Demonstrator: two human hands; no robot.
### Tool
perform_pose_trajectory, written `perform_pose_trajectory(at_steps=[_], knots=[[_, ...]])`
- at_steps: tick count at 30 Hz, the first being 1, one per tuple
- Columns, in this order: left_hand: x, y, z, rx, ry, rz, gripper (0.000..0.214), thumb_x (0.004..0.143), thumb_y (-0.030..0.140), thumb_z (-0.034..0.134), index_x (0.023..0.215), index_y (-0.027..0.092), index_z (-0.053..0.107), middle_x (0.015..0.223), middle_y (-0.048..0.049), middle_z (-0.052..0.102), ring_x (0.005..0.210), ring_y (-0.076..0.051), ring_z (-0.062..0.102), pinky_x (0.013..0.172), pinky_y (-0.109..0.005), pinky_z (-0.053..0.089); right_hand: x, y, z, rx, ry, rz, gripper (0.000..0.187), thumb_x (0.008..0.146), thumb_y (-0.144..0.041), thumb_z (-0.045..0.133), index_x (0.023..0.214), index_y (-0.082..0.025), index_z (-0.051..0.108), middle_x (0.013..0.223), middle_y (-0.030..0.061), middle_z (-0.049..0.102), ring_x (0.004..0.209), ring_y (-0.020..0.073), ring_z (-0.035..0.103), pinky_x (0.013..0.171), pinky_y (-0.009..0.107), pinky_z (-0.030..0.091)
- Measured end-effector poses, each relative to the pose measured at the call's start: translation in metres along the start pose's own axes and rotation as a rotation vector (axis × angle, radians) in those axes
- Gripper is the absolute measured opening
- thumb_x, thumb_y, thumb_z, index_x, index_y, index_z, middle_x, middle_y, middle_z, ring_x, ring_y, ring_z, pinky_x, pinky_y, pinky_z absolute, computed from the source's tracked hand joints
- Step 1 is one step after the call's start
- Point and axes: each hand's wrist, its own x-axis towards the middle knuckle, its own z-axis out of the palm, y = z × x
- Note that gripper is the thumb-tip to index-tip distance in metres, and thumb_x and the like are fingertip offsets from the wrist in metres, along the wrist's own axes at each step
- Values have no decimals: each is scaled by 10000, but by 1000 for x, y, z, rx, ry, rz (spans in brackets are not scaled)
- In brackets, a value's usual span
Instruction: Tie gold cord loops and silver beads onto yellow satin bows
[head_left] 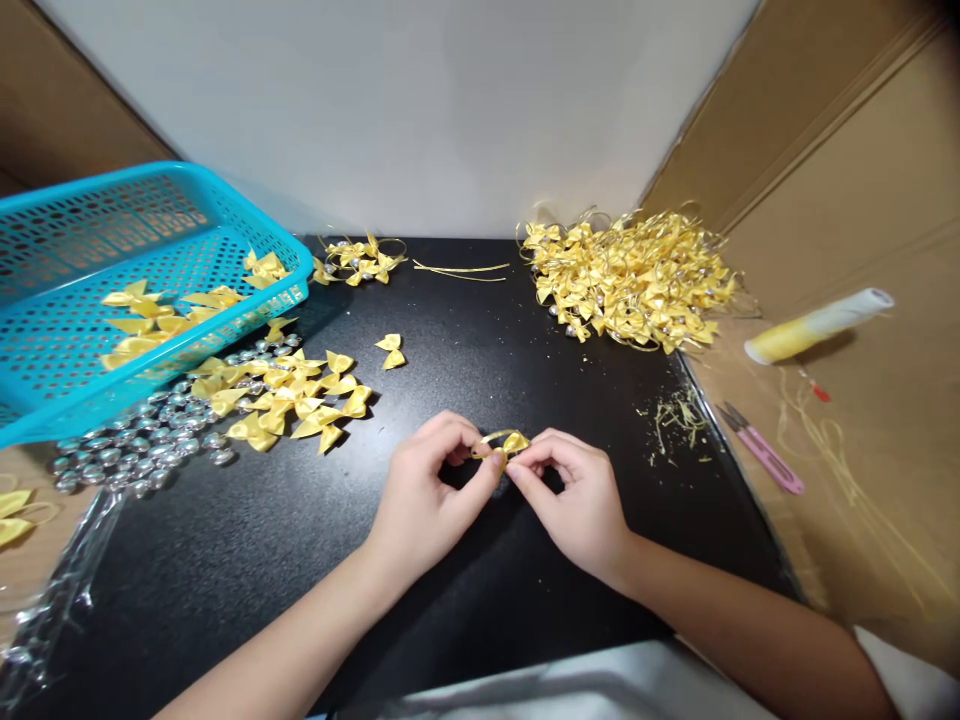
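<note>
Between my hands, low over the black table, is a yellow ribbon bow (514, 443) with a loop of thin gold cord (491, 437). My left hand (442, 490) pinches the bow and cord between thumb and fingers. From the other side, my right hand (574, 490) is closed, its thumb and index fingertip pressed together at the bow's right edge. What exactly sits between those right fingertips is too small to see, though it appears to be the cord. One loose bow (391, 351) lies beyond my left hand.
On the left stands a blue basket (225, 215) with yellow bows inside. Beside it lie loose bows (300, 395) and silver beads (142, 445). A big heap of corded bows (630, 280) sits back right. Pink snips (769, 455), cord scraps (679, 420) and a roll (821, 325) lie rightward.
</note>
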Motion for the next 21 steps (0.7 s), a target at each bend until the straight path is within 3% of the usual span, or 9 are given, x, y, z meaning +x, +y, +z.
perform_pose_trajectory(at_steps=[4, 15, 21], knots=[[1, 0, -1, 17, 19, 34, 166, 844, 222, 607, 686, 174, 620, 718, -28, 587, 674, -151, 534, 627, -261, 424, 0, 0, -1, -2, -3, 7, 143, 805, -129, 642, 675, -188, 633, 655, 7, 604, 608, 136, 557, 586, 265, 469], [4, -2, 6, -511, -96, -342, 200, 796, 315, 650, 678, 160, 607, 762, -7, 626, 683, -123, 551, 609, -215, 481, -1, 0, 0, 25, 17, 54, 142, 807, -131, 638, 675, -182, 636, 660, 9, 616, 620, 134, 570, 599, 260, 471], [3, -2, 8, -630, -68, -414, 191, 763, 308, 691, 673, 154, 622, 749, 2, 645, 671, -110, 579, 595, -192, 500, -1, 1, 0, 32, 13, 52, 146, 802, -128, 646, 666, -181, 632, 649, 4, 608, 599, 126, 556, 579, 253, 460]])
